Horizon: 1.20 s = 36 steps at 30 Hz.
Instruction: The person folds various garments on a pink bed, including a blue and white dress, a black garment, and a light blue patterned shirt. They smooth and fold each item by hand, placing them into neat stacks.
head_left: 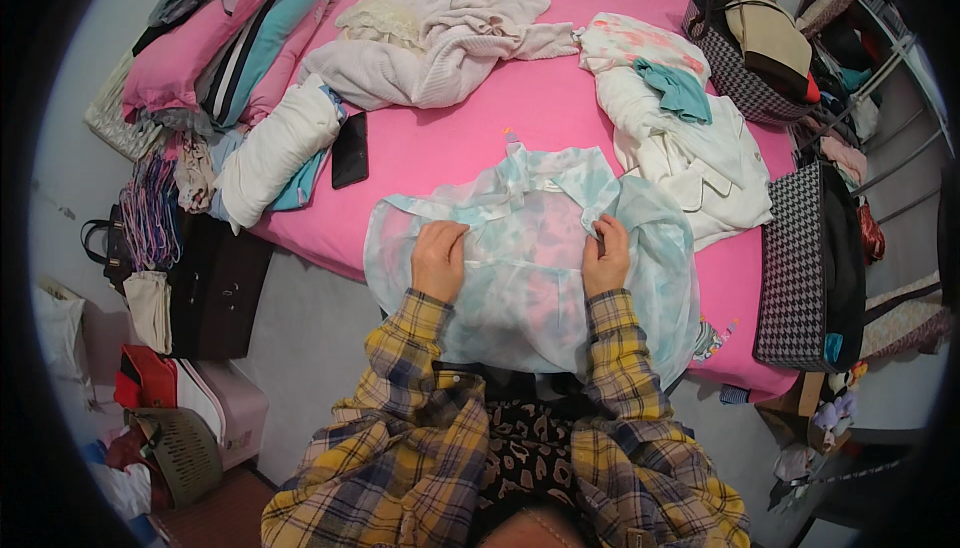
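Observation:
A sheer pale-blue and white blouse (515, 313) is spread over the front edge of the pink bed (540, 108), its collar end lying away from me and its lower part hanging toward my lap. My left hand (438, 260) pinches the cloth on the left side, below the collar. On the other side, the fingers of my right hand (606, 256) are closed on the blouse near the collar's right edge. Pink shows through the thin fabric between my hands. Left of the blouse, a black phone (350, 151) lies on the bed.
A light knitted garment (440, 48) lies crumpled farther back. White clothes (690, 163) with a teal piece (675, 90) are heaped at right, beside houndstooth storage boxes (800, 268). Stacked pillows (225, 43) and a rolled white garment (280, 153) sit at left.

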Each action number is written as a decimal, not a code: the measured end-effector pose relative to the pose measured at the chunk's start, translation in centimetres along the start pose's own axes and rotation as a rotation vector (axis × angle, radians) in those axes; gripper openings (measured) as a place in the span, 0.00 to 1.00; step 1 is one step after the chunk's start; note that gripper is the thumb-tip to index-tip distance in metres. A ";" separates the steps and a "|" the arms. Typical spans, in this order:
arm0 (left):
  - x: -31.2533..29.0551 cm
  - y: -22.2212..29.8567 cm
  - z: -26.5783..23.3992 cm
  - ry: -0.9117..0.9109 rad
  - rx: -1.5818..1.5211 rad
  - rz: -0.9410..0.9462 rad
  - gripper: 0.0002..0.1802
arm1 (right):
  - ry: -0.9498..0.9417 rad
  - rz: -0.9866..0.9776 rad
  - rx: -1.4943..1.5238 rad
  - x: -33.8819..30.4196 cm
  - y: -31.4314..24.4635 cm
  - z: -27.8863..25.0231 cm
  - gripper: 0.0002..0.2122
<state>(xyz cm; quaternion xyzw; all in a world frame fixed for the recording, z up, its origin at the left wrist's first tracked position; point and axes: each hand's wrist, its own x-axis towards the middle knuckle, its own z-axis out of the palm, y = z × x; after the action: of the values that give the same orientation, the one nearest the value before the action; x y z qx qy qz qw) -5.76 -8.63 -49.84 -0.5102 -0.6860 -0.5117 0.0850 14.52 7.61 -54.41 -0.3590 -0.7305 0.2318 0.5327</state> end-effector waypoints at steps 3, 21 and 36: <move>0.9 -1.1 0.4 0.026 0.023 0.073 0.08 | 0.028 -0.037 0.041 0.0 0.0 -0.1 0.12; 4.0 -2.4 6.3 -0.175 0.321 0.025 0.11 | -0.017 0.010 -0.054 -0.2 0.2 0.0 0.15; 2.5 -2.5 3.8 -0.055 0.059 0.007 0.10 | -0.030 0.036 -0.085 0.2 1.0 0.4 0.11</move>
<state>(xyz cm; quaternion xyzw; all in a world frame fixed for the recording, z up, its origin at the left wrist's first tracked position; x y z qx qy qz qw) -7.34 -3.97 -51.58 -0.5240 -0.7010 -0.4767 0.0827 14.39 8.43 -55.18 -0.3909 -0.7408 0.2156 0.5019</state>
